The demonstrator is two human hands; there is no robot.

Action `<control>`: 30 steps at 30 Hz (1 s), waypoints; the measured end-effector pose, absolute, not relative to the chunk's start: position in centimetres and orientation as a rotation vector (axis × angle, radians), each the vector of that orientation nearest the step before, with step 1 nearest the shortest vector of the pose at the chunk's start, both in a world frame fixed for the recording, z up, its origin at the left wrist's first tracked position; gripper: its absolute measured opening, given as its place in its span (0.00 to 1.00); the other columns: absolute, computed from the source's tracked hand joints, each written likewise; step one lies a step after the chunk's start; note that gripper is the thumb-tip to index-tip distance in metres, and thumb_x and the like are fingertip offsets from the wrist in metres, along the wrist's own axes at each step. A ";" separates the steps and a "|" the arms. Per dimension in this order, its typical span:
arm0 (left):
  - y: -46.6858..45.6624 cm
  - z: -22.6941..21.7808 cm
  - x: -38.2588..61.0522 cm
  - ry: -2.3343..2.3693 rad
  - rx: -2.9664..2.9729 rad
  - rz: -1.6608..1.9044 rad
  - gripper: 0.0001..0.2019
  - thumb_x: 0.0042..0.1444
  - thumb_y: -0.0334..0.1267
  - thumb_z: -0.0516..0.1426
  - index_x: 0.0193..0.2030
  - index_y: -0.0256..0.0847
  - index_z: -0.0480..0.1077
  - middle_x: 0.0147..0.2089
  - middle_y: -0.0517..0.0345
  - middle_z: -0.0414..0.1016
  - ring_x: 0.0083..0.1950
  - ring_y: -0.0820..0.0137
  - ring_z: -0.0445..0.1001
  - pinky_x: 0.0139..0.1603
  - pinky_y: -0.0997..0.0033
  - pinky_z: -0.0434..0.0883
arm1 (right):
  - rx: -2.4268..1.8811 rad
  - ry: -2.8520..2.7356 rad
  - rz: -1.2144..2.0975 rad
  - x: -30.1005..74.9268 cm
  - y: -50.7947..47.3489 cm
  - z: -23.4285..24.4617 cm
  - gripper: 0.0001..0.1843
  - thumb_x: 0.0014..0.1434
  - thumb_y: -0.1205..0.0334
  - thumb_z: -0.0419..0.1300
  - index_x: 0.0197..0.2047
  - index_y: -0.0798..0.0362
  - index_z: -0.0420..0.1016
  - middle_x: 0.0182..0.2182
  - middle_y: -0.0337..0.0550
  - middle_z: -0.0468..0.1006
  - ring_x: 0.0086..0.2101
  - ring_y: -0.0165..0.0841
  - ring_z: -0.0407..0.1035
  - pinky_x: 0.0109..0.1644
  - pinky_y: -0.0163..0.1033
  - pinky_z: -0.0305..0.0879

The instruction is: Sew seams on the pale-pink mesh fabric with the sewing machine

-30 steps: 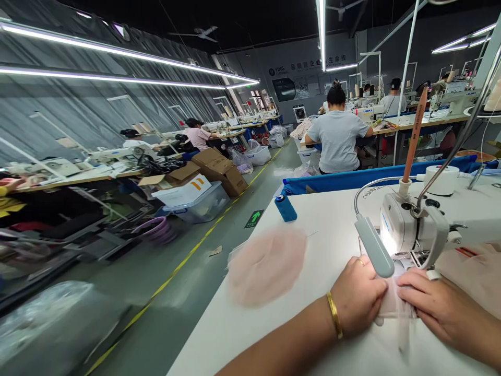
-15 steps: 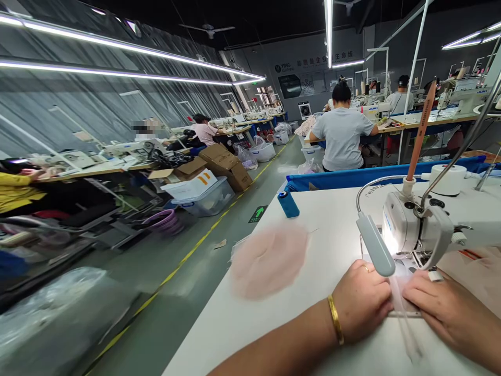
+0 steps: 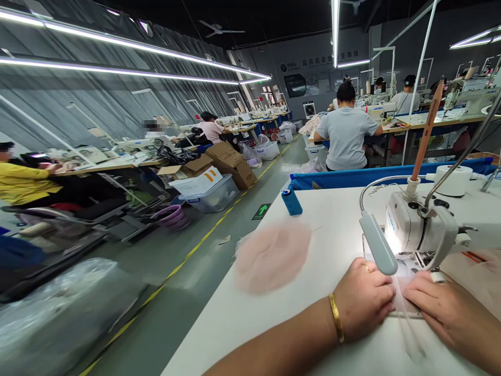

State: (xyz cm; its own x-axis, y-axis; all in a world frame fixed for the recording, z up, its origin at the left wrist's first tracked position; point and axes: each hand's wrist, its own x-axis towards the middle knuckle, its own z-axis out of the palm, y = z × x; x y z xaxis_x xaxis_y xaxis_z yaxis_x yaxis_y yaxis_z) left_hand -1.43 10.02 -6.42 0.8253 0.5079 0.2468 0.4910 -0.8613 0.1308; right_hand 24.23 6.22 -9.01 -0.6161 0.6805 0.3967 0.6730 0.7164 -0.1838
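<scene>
since the earlier frame the view has swung a little to the left, bringing a seated person in yellow (image 3: 27,183) into sight across the aisle; the hands have barely shifted. the left hand (image 3: 362,300) lies palm down with fingers curled, pressing the pale sheer fabric piece (image 3: 403,303) onto the white table (image 3: 242,318). the right hand (image 3: 446,313) lies flat on the same piece just beside it, its wrist cut off by the frame edge. the piece sits between both hands, in front of the sewing machine (image 3: 418,227); the needle is hidden behind the lamp head (image 3: 378,243). a blurred pink fabric stack (image 3: 272,256) lies to the left of the left hand.
</scene>
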 end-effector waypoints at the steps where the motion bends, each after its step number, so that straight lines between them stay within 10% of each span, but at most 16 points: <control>1: 10.1 -6.4 -1.4 0.811 2.944 0.426 0.08 0.68 0.43 0.59 0.46 0.43 0.77 0.49 0.52 0.82 0.51 0.59 0.77 0.54 0.56 0.69 | -1.041 -2.476 0.014 24.2 6.3 -9.0 0.19 0.67 0.71 0.52 0.51 0.44 0.79 0.38 0.43 0.84 0.35 0.40 0.75 0.39 0.42 0.69; 30: 11.1 -6.0 -1.7 0.821 2.935 0.516 0.05 0.66 0.37 0.59 0.43 0.42 0.77 0.50 0.55 0.84 0.54 0.58 0.77 0.60 0.49 0.63 | -1.079 -2.434 -0.072 24.4 7.1 -9.6 0.24 0.65 0.75 0.50 0.56 0.47 0.79 0.51 0.47 0.86 0.41 0.41 0.80 0.42 0.43 0.76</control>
State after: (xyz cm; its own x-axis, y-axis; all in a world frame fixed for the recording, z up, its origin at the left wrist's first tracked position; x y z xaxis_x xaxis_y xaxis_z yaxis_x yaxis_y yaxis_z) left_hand -1.74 11.07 -6.04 0.8034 0.5124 0.3033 0.4954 -0.8578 0.1370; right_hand 24.42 7.14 -9.61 -0.5778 0.6867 0.4411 0.7115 0.6886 -0.1400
